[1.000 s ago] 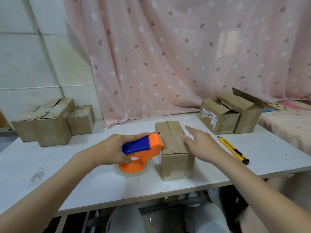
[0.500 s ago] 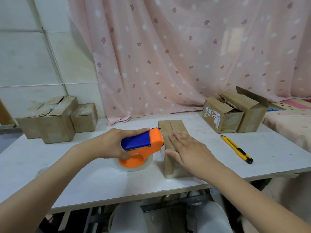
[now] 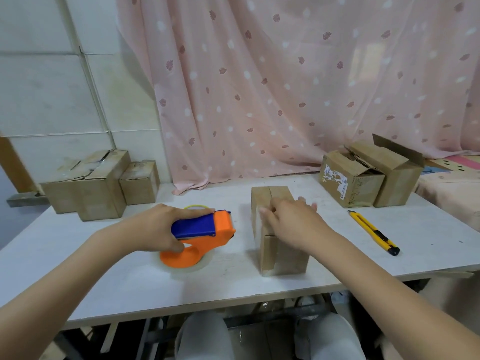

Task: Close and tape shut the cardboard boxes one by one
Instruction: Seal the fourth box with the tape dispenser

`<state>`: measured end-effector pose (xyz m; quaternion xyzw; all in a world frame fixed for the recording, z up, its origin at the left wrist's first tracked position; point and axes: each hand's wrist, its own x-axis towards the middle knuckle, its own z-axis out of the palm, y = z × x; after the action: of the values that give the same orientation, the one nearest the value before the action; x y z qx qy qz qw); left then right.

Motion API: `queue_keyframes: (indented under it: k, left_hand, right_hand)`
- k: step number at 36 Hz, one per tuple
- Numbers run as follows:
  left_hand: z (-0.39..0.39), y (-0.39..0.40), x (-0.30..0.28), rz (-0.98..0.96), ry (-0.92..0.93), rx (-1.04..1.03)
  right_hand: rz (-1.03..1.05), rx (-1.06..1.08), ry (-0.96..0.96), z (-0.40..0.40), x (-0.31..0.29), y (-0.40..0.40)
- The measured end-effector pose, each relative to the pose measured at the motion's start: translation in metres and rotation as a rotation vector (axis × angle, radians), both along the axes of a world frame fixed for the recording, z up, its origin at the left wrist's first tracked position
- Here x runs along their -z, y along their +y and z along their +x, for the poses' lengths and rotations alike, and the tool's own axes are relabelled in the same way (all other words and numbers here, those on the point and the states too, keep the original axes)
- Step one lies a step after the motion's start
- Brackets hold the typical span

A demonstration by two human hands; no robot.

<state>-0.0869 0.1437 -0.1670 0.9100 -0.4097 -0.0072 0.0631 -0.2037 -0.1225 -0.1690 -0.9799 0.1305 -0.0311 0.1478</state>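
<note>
A small closed cardboard box (image 3: 281, 255) stands in the middle of the white table (image 3: 428, 245), with clear tape over its near face. My right hand (image 3: 291, 216) lies flat on the box's top, fingers straight and spread over the flap seam. Left of the box, my left hand (image 3: 161, 227) grips the blue handle of an orange tape dispenser (image 3: 205, 235). The dispenser rests on the table with its clear tape roll underneath.
Two open cardboard boxes (image 3: 363, 178) stand at the back right, and closed boxes (image 3: 96, 183) sit at the back left. A yellow utility knife (image 3: 374, 232) lies right of the middle box. A pink curtain (image 3: 285, 87) hangs behind.
My right hand slid from the box's right side onto its top and further back along the seam. The left hand and dispenser stayed beside the box, drawing slightly away from it.
</note>
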Motion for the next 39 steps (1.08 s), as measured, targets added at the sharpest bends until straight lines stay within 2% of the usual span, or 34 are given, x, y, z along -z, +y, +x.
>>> queue_keyframes:
  k: [6, 9, 15, 24, 29, 39]
  left_hand:
    - [-0.002, -0.003, -0.003, 0.007, 0.008, 0.010]
    - [-0.003, -0.004, -0.004, 0.012, 0.014, 0.010]
    - [-0.002, -0.007, -0.004, 0.027, 0.033, 0.017]
    - [-0.007, -0.012, -0.007, 0.021, 0.081, 0.008]
    - [-0.013, -0.022, -0.005, -0.035, 0.112, 0.063]
    - [-0.008, -0.024, -0.006, -0.092, 0.133, 0.029]
  right_hand:
    - [0.130, 0.249, 0.088, 0.044, -0.002, 0.013]
    - [0.156, 0.309, 0.151, 0.060, 0.001, 0.010]
    - [0.109, 0.310, 0.217, 0.066, -0.013, 0.012]
    - [0.209, 0.215, 0.128, 0.034, -0.041, -0.002]
    - [0.407, 0.249, 0.087, 0.027, -0.043, -0.022]
    - [0.755, 0.260, 0.063, 0.017, -0.029, -0.061]
